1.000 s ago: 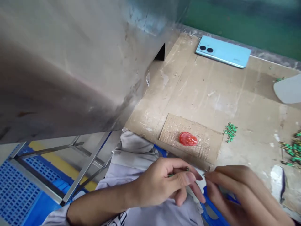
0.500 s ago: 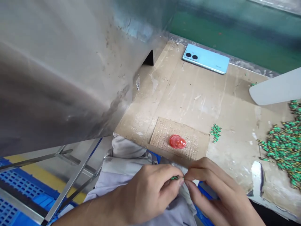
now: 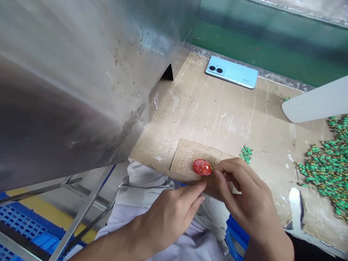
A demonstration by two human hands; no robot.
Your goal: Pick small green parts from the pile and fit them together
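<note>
My right hand is closed in a pinch on a small green piece. The piece touches the right edge of a glossy red blob on a rectangular piece of cardboard. Beside the cardboard's near edge, my left hand is closed, thumb and index finger close together. Whatever lies between them is hidden. Just past my right hand is a little cluster of similar green pieces.
A large heap of green pieces with golden ends covers the right side of the cardboard-topped table. A light-blue phone lies at the back, near a white object. A metal panel rises on the left.
My right hand has moved away from the left, forward to the red blob, with a green piece in its pinch. The left hand has shifted slightly left, and the view has moved a little.
</note>
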